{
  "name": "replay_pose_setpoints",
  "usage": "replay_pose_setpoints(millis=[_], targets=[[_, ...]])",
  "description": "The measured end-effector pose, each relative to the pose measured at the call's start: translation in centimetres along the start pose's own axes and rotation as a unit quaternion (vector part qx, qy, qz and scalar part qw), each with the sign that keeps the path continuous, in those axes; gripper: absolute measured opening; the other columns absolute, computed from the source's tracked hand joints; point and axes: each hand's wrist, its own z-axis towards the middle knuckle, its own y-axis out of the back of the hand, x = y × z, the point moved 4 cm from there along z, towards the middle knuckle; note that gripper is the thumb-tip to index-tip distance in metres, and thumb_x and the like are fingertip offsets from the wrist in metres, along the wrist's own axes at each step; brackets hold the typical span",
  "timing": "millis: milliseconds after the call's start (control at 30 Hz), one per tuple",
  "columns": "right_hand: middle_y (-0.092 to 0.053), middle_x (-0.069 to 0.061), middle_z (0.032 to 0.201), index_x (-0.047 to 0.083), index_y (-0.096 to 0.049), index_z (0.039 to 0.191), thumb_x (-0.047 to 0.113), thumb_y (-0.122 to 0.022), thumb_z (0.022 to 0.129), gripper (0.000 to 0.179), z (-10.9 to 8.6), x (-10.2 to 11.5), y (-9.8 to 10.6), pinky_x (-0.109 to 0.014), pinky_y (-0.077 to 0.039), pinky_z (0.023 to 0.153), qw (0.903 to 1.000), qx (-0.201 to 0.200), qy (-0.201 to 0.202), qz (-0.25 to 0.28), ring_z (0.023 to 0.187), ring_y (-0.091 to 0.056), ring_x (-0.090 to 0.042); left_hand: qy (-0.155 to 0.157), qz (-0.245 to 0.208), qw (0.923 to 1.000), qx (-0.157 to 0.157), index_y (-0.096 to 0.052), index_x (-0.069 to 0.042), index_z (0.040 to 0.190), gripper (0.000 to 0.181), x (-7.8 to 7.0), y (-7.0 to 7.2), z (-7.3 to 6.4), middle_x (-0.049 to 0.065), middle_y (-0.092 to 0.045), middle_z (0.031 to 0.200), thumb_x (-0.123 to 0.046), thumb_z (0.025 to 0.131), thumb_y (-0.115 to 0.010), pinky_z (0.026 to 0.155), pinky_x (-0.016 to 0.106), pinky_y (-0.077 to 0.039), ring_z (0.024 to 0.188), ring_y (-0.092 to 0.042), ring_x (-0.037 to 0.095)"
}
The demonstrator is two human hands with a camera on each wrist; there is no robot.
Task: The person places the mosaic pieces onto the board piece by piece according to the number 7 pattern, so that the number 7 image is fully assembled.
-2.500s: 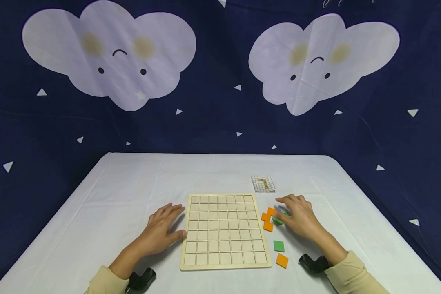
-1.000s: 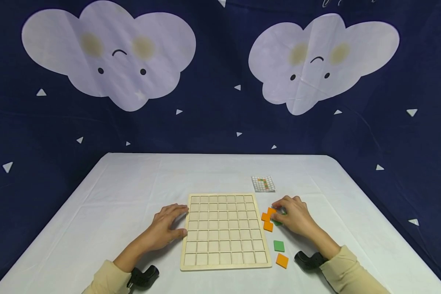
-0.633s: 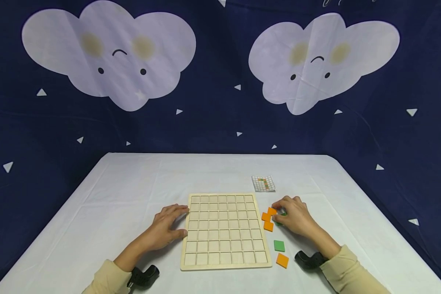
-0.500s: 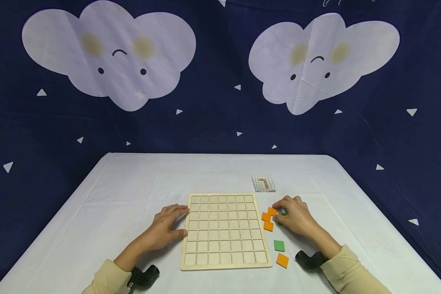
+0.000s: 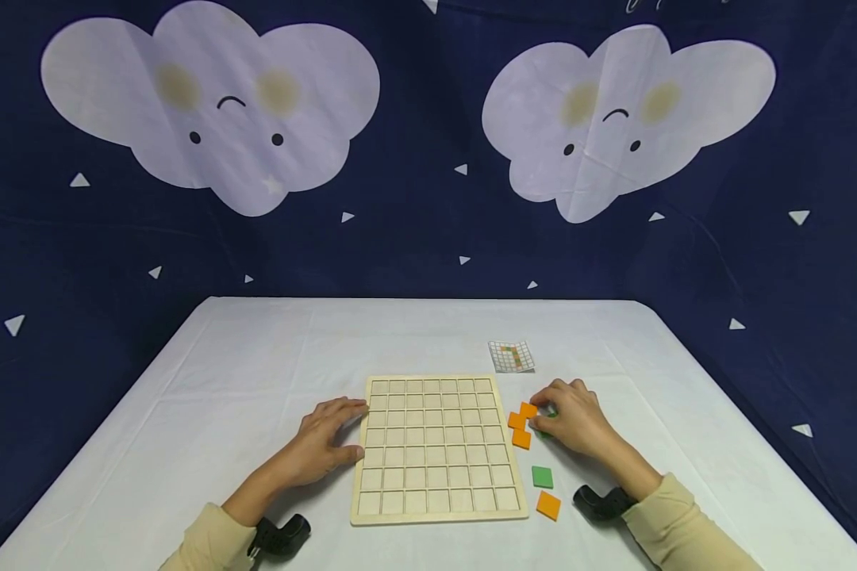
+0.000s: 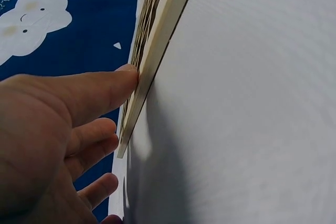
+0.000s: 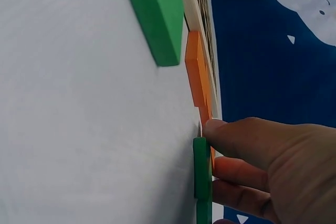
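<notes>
My left hand rests at the left edge of a pale wooden grid board, its thumb touching the rim in the left wrist view. The fingers are spread and relaxed. Over at the right, my right hand hovers low over a small group of square tiles, thumb and fingertips apart. Beside its fingertips lie several orange tiles. Green tiles sit partly hidden under that hand. In the right wrist view the thumb tip overlaps the end of an orange tile; whether it touches cannot be told.
A separate green tile and an orange tile lie nearer, right of the board. Behind the tiles is a small printed grid card with a coloured pattern. A white cloth covers the table, with a dark blue cloud-printed curtain behind.
Since the oldest frame, my right hand has shifted slightly left, towards the orange tiles, its fingers closer together. My left hand has slid a little right onto the board's edge. Both are nearly still lately.
</notes>
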Motion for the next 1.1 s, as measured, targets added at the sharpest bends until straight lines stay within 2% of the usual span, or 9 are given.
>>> replay_pose_setpoints(millis=[367,567,800,1100], targets=[[-0.062,0.001,0.089,0.012,-0.071,0.092,0.023,-0.074,0.075,0.02,0.2,0.0,-0.1,-0.037,-0.032,0.074,0.9999,0.003,-0.008,-0.009,0.086,-0.046,-0.021,0.015,-0.02,0.9996,0.009,-0.05,-0.009,0.134,0.061,0.4,-0.2,0.1,0.009,-0.045,0.145,-0.026,0.08,-0.073,0.109,0.062,-0.014,0.139,-0.03,0.037],[-0.062,0.001,0.087,0.012,-0.071,0.091,0.022,-0.074,0.075,0.019,0.3,-0.1,-0.2,-0.036,-0.032,0.074,0.9999,-0.002,-0.009,-0.01,0.085,-0.046,-0.02,0.005,-0.02,0.9997,0.014,-0.05,-0.008,0.135,0.06,0.4,-0.2,0.1,0.009,-0.044,0.145,-0.026,0.081,-0.071,0.109,0.062,-0.013,0.14,-0.029,0.038],[-0.064,0.0,0.088,0.012,-0.072,0.091,0.022,-0.076,0.074,0.019,0.3,-0.3,-0.1,-0.035,-0.032,0.074,0.9997,-0.026,0.0,0.002,0.084,-0.047,-0.02,-0.006,-0.019,0.9997,0.013,-0.05,-0.006,0.134,0.06,0.3,-0.1,0.0,0.01,-0.045,0.145,-0.025,0.081,-0.071,0.108,0.062,-0.015,0.139,-0.03,0.038],[-0.065,0.0,0.091,0.013,-0.073,0.093,0.019,-0.074,0.075,0.019,0.3,0.8,0.5,-0.036,-0.033,0.077,0.9987,-0.041,0.017,0.024,0.086,-0.048,-0.019,-0.005,-0.016,0.9998,0.009,-0.051,-0.007,0.134,0.059,0.5,-0.3,0.0,0.009,-0.045,0.145,-0.026,0.081,-0.071,0.108,0.062,-0.015,0.139,-0.03,0.037]])
